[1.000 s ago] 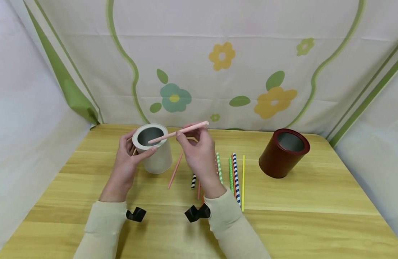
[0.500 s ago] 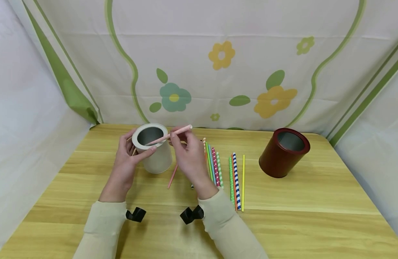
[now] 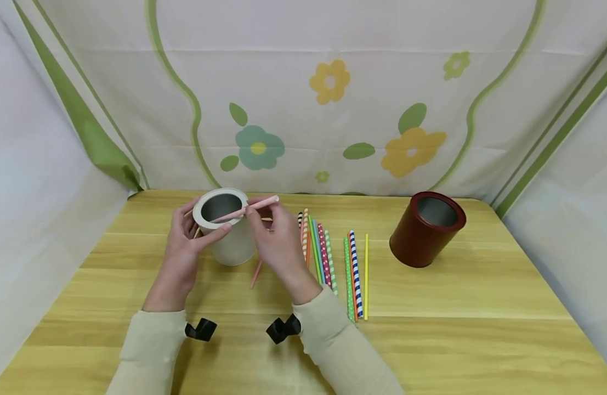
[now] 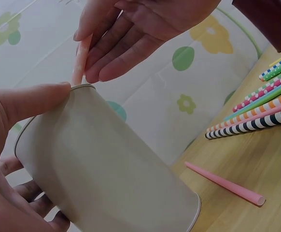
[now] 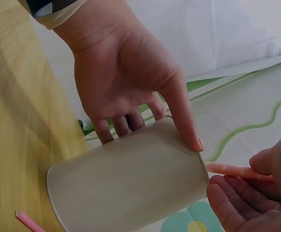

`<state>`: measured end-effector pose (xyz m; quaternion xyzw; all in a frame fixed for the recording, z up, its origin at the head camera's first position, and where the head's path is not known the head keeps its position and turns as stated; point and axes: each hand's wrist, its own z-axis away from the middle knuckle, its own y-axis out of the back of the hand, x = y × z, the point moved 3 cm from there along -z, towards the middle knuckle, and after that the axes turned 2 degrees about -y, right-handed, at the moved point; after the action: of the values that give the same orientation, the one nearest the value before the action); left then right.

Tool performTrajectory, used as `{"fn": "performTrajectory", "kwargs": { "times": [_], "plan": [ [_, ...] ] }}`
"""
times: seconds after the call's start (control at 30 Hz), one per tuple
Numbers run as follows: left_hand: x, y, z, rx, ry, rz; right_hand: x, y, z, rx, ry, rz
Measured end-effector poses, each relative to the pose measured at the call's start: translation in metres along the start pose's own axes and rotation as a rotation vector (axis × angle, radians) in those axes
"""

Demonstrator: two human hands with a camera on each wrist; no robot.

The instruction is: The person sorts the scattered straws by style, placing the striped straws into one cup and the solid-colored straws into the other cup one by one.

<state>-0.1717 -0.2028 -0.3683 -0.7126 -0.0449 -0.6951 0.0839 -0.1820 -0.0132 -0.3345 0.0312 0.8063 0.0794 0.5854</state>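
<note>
My left hand [image 3: 182, 255] grips a white can [image 3: 232, 247] at its upper side, with the thumb at the rim and the other fingers behind. In my right hand [image 3: 278, 241], thumb and fingers pinch a pink straw [image 3: 234, 214] that slants down, its lower end within the can's mouth. Small pale stars show on this straw [image 5: 227, 169] in the right wrist view. The can's inside is mostly hidden in both wrist views. Another pink straw [image 4: 225, 183] lies on the table beside the can, partly covered by my right hand in the head view.
Several coloured straws [image 3: 324, 252], striped, dotted and plain, lie right of my right hand. Farther right are a blue-and-white striped straw [image 3: 356, 274] and a yellow straw [image 3: 366, 277]. A dark red can [image 3: 426, 233] stands at the right on the wooden table [image 3: 481, 307].
My right hand has moved left with the pink straw, bringing its lower end into the white can's mouth. More straws show beside that hand. My left hand keeps its grip; the head view shifts slightly.
</note>
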Motion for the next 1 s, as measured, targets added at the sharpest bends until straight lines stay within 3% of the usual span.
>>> {"fn": "performTrajectory", "kwargs": {
  "times": [0.33, 1.0],
  "plan": [
    [0.0034, 0.0064, 0.0041, 0.004, -0.011, 0.008, -0.0044, -0.0045, 0.0003, -0.042, 0.02, 0.01],
    [0.0015, -0.0006, 0.0, -0.02, 0.001, 0.013, -0.0011, 0.0021, 0.001, -0.036, 0.021, 0.043]
  ]
}}
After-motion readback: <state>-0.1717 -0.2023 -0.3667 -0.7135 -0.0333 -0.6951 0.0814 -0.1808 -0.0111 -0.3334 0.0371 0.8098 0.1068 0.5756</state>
